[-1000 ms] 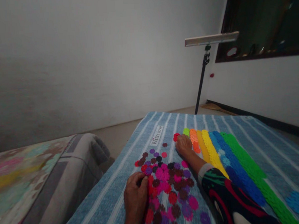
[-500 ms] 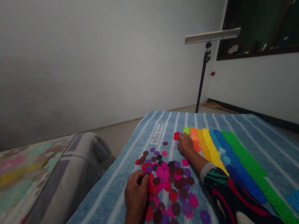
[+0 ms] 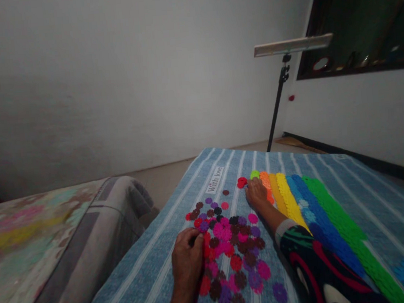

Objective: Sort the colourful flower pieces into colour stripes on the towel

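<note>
Flower discs point(image 3: 227, 243) | touching left grip point(image 3: 187, 261) | right grip point(image 3: 257, 194) beside red ones point(image 3: 242, 182) (overlapping)

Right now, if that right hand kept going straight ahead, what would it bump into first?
The right hand points forward and slightly left, so the small red discs at its fingertips come first; the lime-green disc lies close beside that line, and depth is hard to judge here.

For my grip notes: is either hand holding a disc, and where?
Cannot tell: curled fingers of the left hand hide any hold; the right hand shows nothing held.
</note>
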{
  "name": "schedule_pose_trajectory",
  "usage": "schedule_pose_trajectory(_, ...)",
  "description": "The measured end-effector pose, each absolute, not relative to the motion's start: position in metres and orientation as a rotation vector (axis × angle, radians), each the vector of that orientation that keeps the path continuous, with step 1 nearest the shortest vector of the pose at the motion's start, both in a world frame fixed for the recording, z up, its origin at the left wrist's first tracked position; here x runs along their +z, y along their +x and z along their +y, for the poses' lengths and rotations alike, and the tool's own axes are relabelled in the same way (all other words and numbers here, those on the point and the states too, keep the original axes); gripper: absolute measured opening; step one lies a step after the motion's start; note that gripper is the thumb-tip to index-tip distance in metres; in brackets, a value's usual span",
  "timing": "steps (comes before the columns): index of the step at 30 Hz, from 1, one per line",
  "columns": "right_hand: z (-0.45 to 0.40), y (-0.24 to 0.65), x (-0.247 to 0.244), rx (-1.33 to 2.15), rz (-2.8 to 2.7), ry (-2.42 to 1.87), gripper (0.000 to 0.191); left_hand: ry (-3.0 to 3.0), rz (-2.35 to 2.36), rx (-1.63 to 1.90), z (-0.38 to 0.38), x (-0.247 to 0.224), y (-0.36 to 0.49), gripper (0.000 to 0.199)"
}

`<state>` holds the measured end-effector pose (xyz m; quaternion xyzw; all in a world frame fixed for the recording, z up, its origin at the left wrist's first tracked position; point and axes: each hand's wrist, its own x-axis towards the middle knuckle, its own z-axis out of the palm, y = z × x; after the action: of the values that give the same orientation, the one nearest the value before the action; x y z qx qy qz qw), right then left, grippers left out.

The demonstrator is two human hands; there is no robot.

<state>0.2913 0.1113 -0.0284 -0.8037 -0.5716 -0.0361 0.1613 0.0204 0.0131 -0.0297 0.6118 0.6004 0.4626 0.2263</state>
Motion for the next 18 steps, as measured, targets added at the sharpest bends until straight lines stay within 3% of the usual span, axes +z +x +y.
schedule_pose_trajectory(18, 0.083, 0.271, -0.014, -0.056, -1.978, -2.058, 0.027, 1.626, 1.656, 1.334, 0.012, -0.031, 0.024, 0.024)
